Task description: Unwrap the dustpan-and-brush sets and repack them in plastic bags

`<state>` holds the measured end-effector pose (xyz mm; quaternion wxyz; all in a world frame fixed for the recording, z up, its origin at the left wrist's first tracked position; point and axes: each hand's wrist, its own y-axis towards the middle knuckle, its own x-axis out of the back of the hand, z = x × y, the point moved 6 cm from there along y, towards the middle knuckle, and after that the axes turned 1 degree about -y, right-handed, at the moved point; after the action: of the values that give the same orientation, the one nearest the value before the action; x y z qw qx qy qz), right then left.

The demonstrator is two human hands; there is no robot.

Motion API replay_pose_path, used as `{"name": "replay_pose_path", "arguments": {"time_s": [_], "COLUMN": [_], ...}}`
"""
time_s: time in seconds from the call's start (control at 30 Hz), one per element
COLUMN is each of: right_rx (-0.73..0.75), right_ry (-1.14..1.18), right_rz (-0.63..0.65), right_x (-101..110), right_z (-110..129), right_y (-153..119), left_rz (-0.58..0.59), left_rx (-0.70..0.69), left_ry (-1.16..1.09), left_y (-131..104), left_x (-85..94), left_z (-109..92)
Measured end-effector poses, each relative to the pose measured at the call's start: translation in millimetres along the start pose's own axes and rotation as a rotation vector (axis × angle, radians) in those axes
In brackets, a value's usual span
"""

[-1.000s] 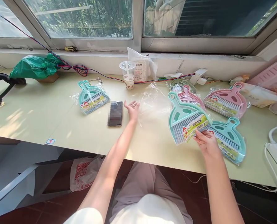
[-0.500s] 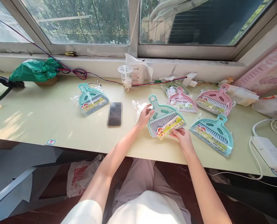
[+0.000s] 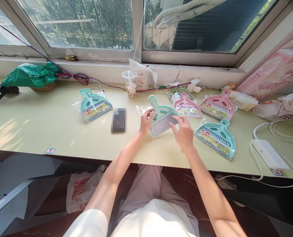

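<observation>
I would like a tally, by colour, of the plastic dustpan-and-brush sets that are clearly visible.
Mint-green plastic dustpan-and-brush sets: 3 (one held)
Pink plastic dustpan-and-brush sets: 2
Total: 5
Not counted: an unclear greenish wrapped item behind one pink set.

We face metal-framed windows (image 3: 138,33) | foliage (image 3: 97,33) outside at left, darker pane (image 3: 205,29) at right | white sill (image 3: 107,70) below | pale-yellow counter (image 3: 69,138) under it, sun patches (image 3: 3,131) toward its left end | we see reddish-brown floor (image 3: 50,225) beneath
</observation>
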<state>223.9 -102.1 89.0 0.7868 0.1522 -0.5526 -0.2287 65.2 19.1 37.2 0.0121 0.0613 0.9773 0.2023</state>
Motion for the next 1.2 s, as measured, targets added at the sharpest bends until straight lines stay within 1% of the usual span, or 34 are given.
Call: {"name": "replay_pose_path", "arguments": {"time_s": [0.03, 0.07, 0.13, 0.2, 0.27, 0.43, 0.5, 0.6, 0.7, 0.77, 0.83, 0.9, 0.97, 1.03, 1.1, 1.2], "right_rx": [0.043, 0.056, 0.031, -0.015, -0.059, -0.14, -0.15, -0.16, -0.176, -0.176, -0.155, -0.12, -0.09, -0.065, -0.049, -0.052], "right_ry": [-0.001, -0.008, -0.005, 0.028, 0.071, 0.174, 0.211, 0.212, 0.162, 0.119, 0.073, 0.021, -0.03, -0.069, -0.094, -0.109], "right_rz": [0.033, 0.056, 0.073, 0.074, 0.06, -0.004, -0.014, -0.033, -0.043, -0.033, 0.001, 0.05, 0.087, 0.105, 0.108, 0.101], "right_x": [-12, -24, -42, -53, -56, -50, -49, -47, -44, -42, -41, -42, -42, -38, -31, -19], "right_z": [15, 26, 40, 44, 43, 27, 23, 23, 31, 42, 55, 68, 77, 81, 80, 72], "right_y": [10, 19, 34, 44, 49, 49, 47, 44, 43, 43, 44, 45, 47, 49, 50, 48], "left_rz": [0.022, 0.034, 0.038, 0.023, 0.025, 0.114, 0.119, 0.094, 0.041, -0.016, -0.086, -0.148, -0.179, -0.183, -0.167, -0.117], "left_rx": [-0.019, -0.036, -0.063, -0.075, -0.066, -0.051, -0.061, -0.08, -0.113, -0.15, -0.176, -0.174, -0.164, -0.164, -0.171, -0.177], "left_ry": [0.017, 0.036, 0.073, 0.099, 0.096, 0.067, 0.081, 0.124, 0.187, 0.238, 0.29, 0.325, 0.338, 0.344, 0.348, 0.337], "left_y": [-1, -1, -2, -1, 1, 6, 7, 6, 4, 0, -3, -4, -4, -2, -1, -1], "left_x": [-1.2, -1.1, 1.9, 7.0, 10.3, 4.8, 2.9, 2.3, 2.9, 4.7, 8.5, 13.9, 18.9, 21.6, 20.8, 12.3], "left_z": [-2, -4, -7, -8, -7, -4, -4, -8, -15, -22, -28, -29, -29, -28, -29, -31]}}
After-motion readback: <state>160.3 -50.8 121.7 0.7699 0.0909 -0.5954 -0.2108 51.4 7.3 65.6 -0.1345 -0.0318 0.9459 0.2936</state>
